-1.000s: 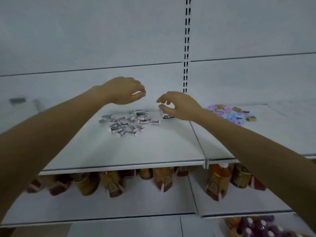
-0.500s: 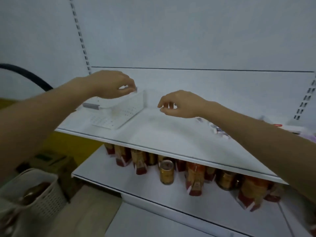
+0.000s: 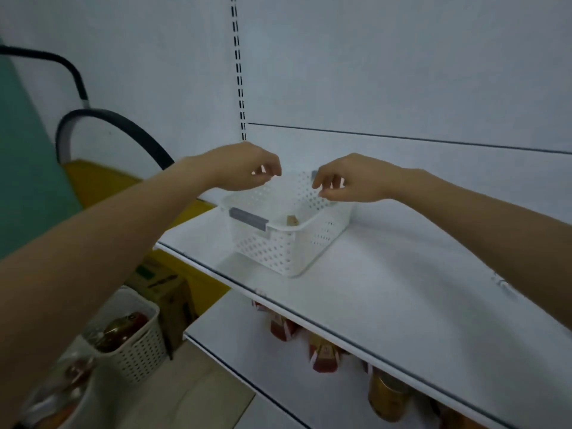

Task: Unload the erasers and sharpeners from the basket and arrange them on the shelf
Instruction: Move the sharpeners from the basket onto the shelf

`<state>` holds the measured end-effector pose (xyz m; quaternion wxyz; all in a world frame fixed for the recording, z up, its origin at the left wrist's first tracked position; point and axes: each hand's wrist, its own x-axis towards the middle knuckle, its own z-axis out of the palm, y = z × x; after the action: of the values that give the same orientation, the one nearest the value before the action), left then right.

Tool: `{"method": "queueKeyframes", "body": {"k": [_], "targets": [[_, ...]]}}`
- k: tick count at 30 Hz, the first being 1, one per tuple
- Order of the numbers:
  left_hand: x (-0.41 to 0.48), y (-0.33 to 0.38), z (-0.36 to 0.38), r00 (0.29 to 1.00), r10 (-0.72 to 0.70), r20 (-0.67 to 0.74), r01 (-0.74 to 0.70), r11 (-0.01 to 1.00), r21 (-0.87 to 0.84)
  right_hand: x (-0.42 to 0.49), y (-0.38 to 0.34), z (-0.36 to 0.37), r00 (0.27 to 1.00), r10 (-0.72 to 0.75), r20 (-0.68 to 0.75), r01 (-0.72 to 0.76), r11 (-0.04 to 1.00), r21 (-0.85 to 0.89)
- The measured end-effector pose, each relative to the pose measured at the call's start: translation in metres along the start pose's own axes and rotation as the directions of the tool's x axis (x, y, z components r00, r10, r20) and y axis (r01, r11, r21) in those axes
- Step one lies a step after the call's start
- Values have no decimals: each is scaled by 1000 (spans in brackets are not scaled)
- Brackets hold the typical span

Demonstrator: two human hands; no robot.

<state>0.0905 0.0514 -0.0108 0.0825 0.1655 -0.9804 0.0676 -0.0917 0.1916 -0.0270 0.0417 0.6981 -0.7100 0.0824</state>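
**Operator:** Where is the stock?

**Technician:** One small brown piece (image 3: 291,220), type not legible, lies inside the basket (image 3: 278,253), near its front end. The basket stands on the shelf (image 3: 387,274), long axis running front-left to back-right.

**Operator:** Hand status?

**Technician:** The left hand (image 3: 244,168) hovers over the basket's left rim, the right hand (image 3: 349,181) over its right rim. They are apart, fingers loosely curled, nothing held. The piece lies below and between them, slightly nearer the right hand. A downward reach is judged sufficient.
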Motion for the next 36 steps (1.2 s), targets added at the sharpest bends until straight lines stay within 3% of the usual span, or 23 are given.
{"method": "queueKeyframes", "body": {"k": [10, 16, 20, 24, 29, 36], "targets": [[81, -18, 45, 965, 176, 195, -166, 984, -67, 61, 41, 32, 992, 103, 68, -107, 993, 52], [115, -18, 76, 820, 333, 465, -276, 942, -189, 72, 47, 41, 957, 268, 110, -270, 963, 4], [122, -12, 91, 762, 481, 434, -338, 867, -367, 71, 40, 45, 923, 375, 90, -381, 923, 62], [119, -9, 95, 686, 560, 464, -413, 825, -385, 71, 34, 46, 876, 476, 78, -481, 873, 76], [117, -4, 100, 694, 575, 433, -510, 818, -268, 73, 29, 46, 822, 562, 88, -568, 820, 69], [115, -4, 99, 696, 594, 403, -529, 804, -272, 74, 26, 45, 795, 600, 91, -606, 793, 59]]}}
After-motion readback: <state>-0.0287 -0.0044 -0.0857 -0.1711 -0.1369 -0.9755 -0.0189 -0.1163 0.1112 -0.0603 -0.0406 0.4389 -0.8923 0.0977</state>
